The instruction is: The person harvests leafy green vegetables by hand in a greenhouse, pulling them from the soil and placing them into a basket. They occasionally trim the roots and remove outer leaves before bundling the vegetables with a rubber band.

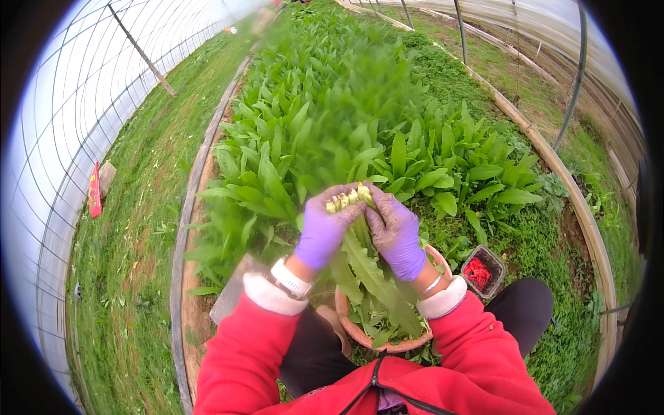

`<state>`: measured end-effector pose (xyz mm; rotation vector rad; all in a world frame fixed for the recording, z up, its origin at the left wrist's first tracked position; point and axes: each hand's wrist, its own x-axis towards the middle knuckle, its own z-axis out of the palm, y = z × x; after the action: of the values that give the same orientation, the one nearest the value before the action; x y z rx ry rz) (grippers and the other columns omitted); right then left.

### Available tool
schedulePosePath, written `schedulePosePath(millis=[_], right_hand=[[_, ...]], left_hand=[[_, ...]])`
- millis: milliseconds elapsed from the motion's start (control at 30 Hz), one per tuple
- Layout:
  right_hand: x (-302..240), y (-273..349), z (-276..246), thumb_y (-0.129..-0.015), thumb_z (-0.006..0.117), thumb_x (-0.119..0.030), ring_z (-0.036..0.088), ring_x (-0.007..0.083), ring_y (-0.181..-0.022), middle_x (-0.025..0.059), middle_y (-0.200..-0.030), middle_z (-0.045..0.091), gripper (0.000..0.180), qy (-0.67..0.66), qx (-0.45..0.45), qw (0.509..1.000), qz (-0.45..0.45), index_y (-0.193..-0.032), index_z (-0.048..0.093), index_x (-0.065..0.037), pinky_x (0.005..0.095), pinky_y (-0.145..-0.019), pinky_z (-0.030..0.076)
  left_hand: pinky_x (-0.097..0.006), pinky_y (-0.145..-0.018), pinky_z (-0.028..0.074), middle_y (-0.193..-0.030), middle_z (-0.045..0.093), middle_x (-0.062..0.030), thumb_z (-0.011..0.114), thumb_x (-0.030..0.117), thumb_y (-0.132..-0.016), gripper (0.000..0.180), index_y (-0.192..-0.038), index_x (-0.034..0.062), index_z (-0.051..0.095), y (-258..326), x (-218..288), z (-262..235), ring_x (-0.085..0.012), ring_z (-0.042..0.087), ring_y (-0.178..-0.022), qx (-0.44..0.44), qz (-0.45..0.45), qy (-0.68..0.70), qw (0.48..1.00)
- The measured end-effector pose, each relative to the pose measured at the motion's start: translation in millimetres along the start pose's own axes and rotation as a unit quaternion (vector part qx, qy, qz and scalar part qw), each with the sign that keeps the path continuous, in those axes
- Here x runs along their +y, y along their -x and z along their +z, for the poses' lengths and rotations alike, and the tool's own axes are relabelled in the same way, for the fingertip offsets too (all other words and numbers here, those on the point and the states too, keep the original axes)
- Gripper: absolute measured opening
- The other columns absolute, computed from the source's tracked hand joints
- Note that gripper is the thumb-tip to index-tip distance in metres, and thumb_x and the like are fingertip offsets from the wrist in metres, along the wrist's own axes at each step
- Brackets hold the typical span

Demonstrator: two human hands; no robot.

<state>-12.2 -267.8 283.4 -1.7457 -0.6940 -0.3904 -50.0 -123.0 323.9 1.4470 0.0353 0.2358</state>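
Both my hands wear purple gloves, soiled at the fingers, and meet in front of me around a bunch of leafy greens (370,266). Pale cut stem ends (349,198) point up between them, while the long leaves hang down. My left hand (324,225) is closed around the stems from the left. On the other side, my right hand (395,232) pinches at the bunch near the cut ends; its fingertips partly hide what they grip. Below the hands stands a round terracotta-coloured basin (360,337) with more loose leaves in it.
A small dark plastic box (492,256) holding red bands (476,274) sits right of the basin. Tall leafy plants (304,138) fill the bed ahead. Wooden edging (181,277) borders the bed, and a pale flat board (232,294) lies left of me. Greenhouse walls (55,124) curve around.
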Motion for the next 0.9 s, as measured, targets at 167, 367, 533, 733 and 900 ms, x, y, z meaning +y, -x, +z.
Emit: schedulePosePath(millis=[167, 367, 533, 733, 900], right_hand=[[1, 5, 7, -0.092, 0.062, -0.006, 0.061, 0.0305, -0.106, 0.0179, -0.118, 0.062, 0.055, 0.016, -0.032, 0.999, -0.014, -0.145, 0.046, -0.006, 0.0361, -0.094, 0.049], [3, 4, 1, -0.082, 0.077, -0.020, 0.038, 0.0373, -0.140, 0.0261, -0.151, 0.035, 0.103, -0.094, -0.167, 0.981, -0.022, -0.156, 0.009, -0.002, 0.0404, -0.114, 0.033], [-1, 8, 11, -0.075, 0.082, -0.018, 0.037, 0.0390, -0.141, 0.0289, -0.152, 0.033, 0.120, -0.051, -0.195, 0.979, 0.018, -0.156, -0.006, -0.004, 0.0401, -0.116, 0.031], [3, 16, 23, -0.076, 0.076, -0.008, 0.048, 0.0364, -0.132, 0.0242, -0.146, 0.042, 0.117, -0.187, -0.173, 0.959, 0.124, -0.158, -0.008, -0.011, 0.0369, -0.110, 0.039], [-5, 24, 31, -0.078, 0.070, 0.001, 0.047, 0.0277, -0.132, 0.0173, -0.147, 0.042, 0.114, -0.266, -0.149, 0.947, 0.107, -0.158, -0.009, -0.015, 0.0361, -0.109, 0.038]], left_hand=[[-0.024, -0.079, 0.054, -0.104, 0.072, -0.0066, 0.072, 0.000, -0.086, 0.031, -0.116, -0.0027, 0.067, -1, -6, 1, -0.0101, 0.066, -0.086, 0.035, -0.002, 0.007, 0.999], [-0.024, -0.079, 0.055, -0.103, 0.072, -0.0070, 0.069, -0.002, -0.087, 0.029, -0.115, -0.0013, 0.067, 0, -11, -2, -0.0114, 0.066, -0.087, 0.062, 0.003, 0.012, 0.998], [-0.025, -0.082, 0.054, -0.105, 0.071, -0.0058, 0.068, 0.000, -0.088, 0.028, -0.116, -0.0001, 0.066, -2, -22, -3, -0.0118, 0.065, -0.091, 0.067, -0.009, 0.036, 0.997], [-0.028, -0.091, 0.053, -0.118, 0.067, -0.0072, 0.072, -0.001, -0.085, 0.055, -0.136, 0.0004, 0.053, 1, -11, -8, -0.0143, 0.064, -0.102, -0.029, -0.034, 0.004, 0.999], [-0.032, -0.097, 0.050, -0.126, 0.063, -0.0068, 0.076, -0.002, -0.079, 0.071, -0.143, 0.0019, 0.046, 7, -3, -25, -0.0155, 0.062, -0.109, -0.136, -0.061, 0.026, 0.988]])
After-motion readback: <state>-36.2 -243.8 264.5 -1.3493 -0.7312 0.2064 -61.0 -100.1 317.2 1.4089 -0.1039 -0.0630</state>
